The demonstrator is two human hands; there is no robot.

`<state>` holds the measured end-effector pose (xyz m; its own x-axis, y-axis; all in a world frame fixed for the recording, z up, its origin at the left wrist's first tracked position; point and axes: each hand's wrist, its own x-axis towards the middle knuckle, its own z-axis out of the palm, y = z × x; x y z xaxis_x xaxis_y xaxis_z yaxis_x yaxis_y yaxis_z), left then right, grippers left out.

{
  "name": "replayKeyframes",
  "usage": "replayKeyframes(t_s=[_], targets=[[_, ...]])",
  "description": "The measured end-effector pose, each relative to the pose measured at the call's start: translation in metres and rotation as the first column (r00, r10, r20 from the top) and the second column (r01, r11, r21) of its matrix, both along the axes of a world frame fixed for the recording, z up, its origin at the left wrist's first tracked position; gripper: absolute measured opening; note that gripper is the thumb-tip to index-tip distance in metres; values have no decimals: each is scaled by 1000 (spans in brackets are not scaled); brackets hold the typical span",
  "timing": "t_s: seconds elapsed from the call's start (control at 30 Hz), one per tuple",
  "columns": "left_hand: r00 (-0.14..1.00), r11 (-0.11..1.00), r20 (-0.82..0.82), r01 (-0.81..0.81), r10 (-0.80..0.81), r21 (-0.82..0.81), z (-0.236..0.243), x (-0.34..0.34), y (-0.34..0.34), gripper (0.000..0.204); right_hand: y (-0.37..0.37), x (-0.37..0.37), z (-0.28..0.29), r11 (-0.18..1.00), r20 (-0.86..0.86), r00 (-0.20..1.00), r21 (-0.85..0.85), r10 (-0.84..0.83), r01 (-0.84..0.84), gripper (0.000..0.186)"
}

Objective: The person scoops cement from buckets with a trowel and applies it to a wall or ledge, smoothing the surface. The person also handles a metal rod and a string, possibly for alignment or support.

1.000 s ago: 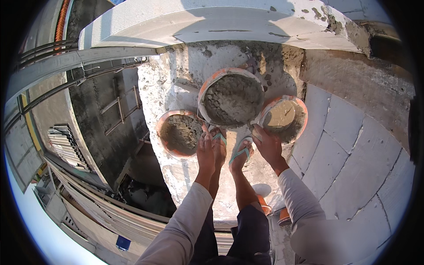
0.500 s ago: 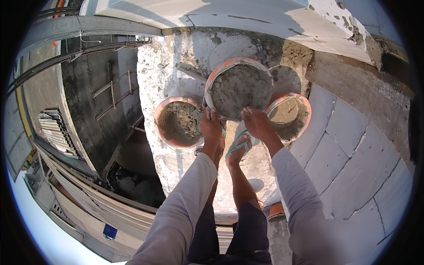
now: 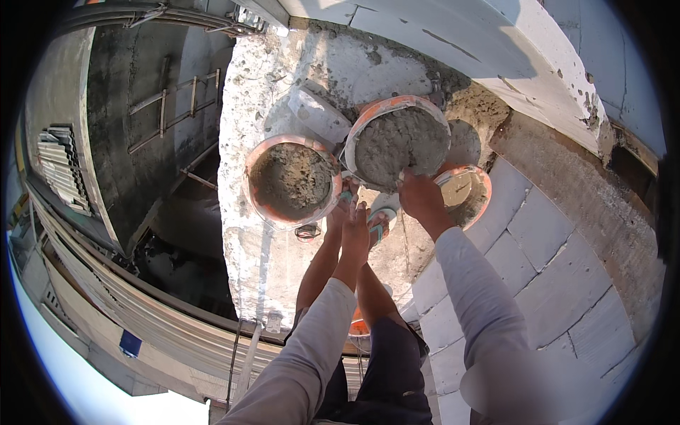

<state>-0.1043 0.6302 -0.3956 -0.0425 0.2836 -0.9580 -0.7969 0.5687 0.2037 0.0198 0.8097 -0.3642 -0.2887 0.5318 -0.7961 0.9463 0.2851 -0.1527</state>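
Right hand (image 3: 423,202) clamped on the middle bucket (image 3: 368,110)

On my feed, with twelve o'clock pointing away from the body, the middle bucket sits just past the centre toward one o'clock, loaded with lumpy grey mortar (image 3: 400,145). I see the right hand closed around its rim at the bucket's five o'clock, thumb end by the mortar. The left hand (image 3: 355,230) is below the same bucket, at its seven o'clock — I cannot tell whether its fingers hold or touch anything. Nor can I tell whether the bucket's base rests on the floor (image 3: 258,92).

Close beside it, at its eight o'clock, I have a left bucket (image 3: 280,217) containing a coarse, sandy mix (image 3: 294,177). At its four o'clock stands a right bucket (image 3: 488,190), partly hidden by the right hand and forearm, with brownish contents. A pale block (image 3: 319,115) lies near the middle bucket's ten o'clock. Below the buckets, toward six o'clock, I see feet in green sandals (image 3: 383,214); a wall of pale blocks (image 3: 531,248) fills my four o'clock.
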Motion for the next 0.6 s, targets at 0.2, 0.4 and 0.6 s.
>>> replayKeyframes(t_s=[0.2,0.4,0.6], targets=[[999,1000,39,-25,24,7,-10,11,29,64,7,6,33,987,26,987,31,-159,158,42],[999,991,-46,26,-21,130,-36,8,20,68,27,18,104,990,52,992,78,116,-120,38],[998,996,-26,-58,60,72,-29,13,24,69,65,32,75,964,162,978,209,134,-167,44]])
